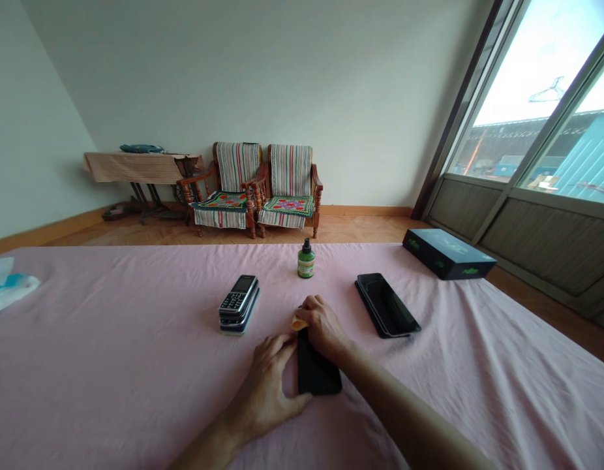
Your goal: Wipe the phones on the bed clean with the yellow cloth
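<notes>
A flat black smartphone [317, 373] lies on the pink cloth in front of me. My left hand [269, 378] grips its left side, with the thumb at the near corner and the fingers by the upper left edge. Over the phone's far end, my right hand [322, 325] is closed on a small orange-yellow cloth [298, 323], pressed against the surface. The hand hides part of the phone's upper end. Beyond the hands stands a green bottle [306, 261] with a black pump top.
To the left is a stack of keypad phones [239, 303]; to the right, stacked dark touchscreen devices [387, 305]. A black box [446, 254] sits at the far right, a tissue pack [13, 290] at the far left. Two wooden chairs [288, 176] stand by the wall.
</notes>
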### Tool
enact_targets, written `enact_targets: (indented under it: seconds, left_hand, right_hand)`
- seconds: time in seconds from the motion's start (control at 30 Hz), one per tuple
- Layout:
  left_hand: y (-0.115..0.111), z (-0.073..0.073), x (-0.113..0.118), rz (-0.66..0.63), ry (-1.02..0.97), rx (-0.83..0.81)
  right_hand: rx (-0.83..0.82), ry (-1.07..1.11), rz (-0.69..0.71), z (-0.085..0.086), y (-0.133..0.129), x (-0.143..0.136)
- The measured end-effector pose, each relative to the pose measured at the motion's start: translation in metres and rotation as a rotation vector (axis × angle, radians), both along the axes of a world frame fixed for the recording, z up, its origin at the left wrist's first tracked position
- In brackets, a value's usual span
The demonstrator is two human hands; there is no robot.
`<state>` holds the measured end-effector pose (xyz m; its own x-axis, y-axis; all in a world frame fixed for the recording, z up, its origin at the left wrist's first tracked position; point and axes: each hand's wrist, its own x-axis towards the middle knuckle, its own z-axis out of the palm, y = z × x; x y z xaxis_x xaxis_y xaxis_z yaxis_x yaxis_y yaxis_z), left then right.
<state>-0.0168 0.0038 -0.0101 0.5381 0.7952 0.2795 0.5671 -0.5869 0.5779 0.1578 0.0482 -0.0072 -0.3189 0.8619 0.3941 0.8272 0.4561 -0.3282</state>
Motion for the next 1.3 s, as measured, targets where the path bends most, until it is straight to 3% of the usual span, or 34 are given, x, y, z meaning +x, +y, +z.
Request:
enact_targets:
  seconds: [0.2, 0.37, 0.57, 0.9, 1.3]
  left_hand:
    - [-0.002, -0.007, 0.002, 0.131, -0.066, -0.01]
    - [-0.002, -0.011, 0.001, 0.133, -0.088, 0.011]
    - [0.002, -0.018, -0.001, 0.095, -0.035, 0.079]
    - [0.008, -0.003, -0.006, -0.139, 0.117, 0.089]
    - [0.007, 0.003, -0.006, -0.141, 0.222, 0.043]
  right_hand:
    - [-0.009, 0.009, 0.047, -0.003, -0.015, -0.002]
    - [-0.023, 0.04, 0.066, -0.005, -0.04, 0.0]
    - [-0.056, 0.123, 0.114, -0.004, -0.069, -0.004]
    - [-0.03, 0.219, 0.105, -0.01, -0.096, -0.001]
    - [-0.039, 0.272, 0.198, -0.008, -0.122, 0.027]
